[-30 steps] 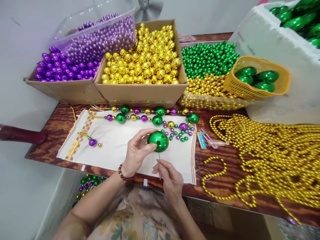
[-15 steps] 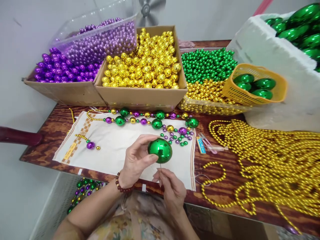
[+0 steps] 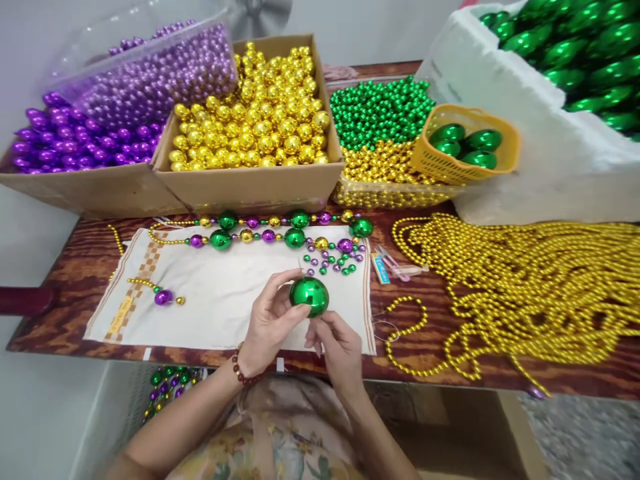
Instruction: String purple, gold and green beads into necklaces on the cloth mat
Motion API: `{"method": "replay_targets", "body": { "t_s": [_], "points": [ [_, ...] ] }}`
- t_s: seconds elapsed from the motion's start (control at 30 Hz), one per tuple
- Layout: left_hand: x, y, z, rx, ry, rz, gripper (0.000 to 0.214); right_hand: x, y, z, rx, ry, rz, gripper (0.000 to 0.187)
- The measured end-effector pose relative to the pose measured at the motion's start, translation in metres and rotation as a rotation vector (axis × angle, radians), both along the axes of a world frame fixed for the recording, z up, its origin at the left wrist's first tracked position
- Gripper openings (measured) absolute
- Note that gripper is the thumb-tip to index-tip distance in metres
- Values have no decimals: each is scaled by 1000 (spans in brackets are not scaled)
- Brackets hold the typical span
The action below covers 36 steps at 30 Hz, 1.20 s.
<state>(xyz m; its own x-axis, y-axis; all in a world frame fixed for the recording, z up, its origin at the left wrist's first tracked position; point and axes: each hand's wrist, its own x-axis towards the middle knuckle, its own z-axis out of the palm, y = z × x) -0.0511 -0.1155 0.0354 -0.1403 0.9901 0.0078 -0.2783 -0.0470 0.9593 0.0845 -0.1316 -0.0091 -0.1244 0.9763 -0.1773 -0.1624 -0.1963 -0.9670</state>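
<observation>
My left hand (image 3: pixel 270 319) grips a large shiny green ball (image 3: pixel 309 296) over a white cloth (image 3: pixel 220 293). Right under the ball, my right hand (image 3: pixel 336 347) is pinched closed, its fingertips touching the ball's underside; what it holds is hidden. A tip of thin needle or wire pokes out above the ball. On the cloth's far edge lies a strung strand of green, gold and purple beads (image 3: pixel 273 230), with several small loose beads (image 3: pixel 333 261) beside it. A short piece with a purple bead (image 3: pixel 163 297) lies at the cloth's left.
Cardboard boxes of purple balls (image 3: pixel 60 143) and gold balls (image 3: pixel 250 127) stand at the back, with green and gold beads (image 3: pixel 383 127) to their right. An orange basket (image 3: pixel 465 147) holds green balls. Gold bead strands (image 3: pixel 525 287) cover the table's right. Snips (image 3: pixel 400 267) lie nearby.
My right hand has risen until its fingers meet the bottom of the green ball, and the thin wire below the ball no longer shows. The view has shifted right.
</observation>
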Motion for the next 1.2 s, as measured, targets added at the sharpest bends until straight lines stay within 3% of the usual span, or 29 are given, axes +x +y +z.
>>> {"method": "replay_targets", "body": {
  "t_s": [0.13, 0.3, 0.37, 0.47, 0.57, 0.7, 0.87, 0.93, 1.0, 1.1, 1.2],
  "points": [
    [6, -7, -13, -90, 20, -16, 46, 8, -12, -8, -96, 60, 34, 25],
    [12, -9, -25, -83, 219, -249, 53, 21, -17, -25, -180, 44, -74, 28],
    [8, 1, -32, -64, 337, -263, 42, 30, -17, -34, -183, 12, -127, 28],
    [-5, 28, -48, -43, 579, -182, 30, 44, -18, -46, -154, -60, -196, 29],
    [-13, 58, -66, 72, 1009, -178, 22, 53, -20, -54, -135, -90, -204, 28],
    [-6, 82, -82, 178, 1502, -297, 22, 59, -23, -62, -158, -93, -197, 28],
    [4, 91, -83, 158, 1647, -399, 22, 59, -24, -69, -167, -109, -191, 28],
    [2, 91, -78, 127, 1565, -373, 21, 58, -24, -68, -161, -118, -180, 28],
    [-1, 87, -69, 73, 1301, -289, 19, 57, -24, -63, -141, -142, -163, 28],
    [-9, 74, -52, -127, 536, -175, 19, 55, -24, -49, -82, -174, -100, 27],
    [-19, 58, -32, -315, -149, -159, 27, 50, -23, -33, -15, -167, 2, 27]
  ]
}}
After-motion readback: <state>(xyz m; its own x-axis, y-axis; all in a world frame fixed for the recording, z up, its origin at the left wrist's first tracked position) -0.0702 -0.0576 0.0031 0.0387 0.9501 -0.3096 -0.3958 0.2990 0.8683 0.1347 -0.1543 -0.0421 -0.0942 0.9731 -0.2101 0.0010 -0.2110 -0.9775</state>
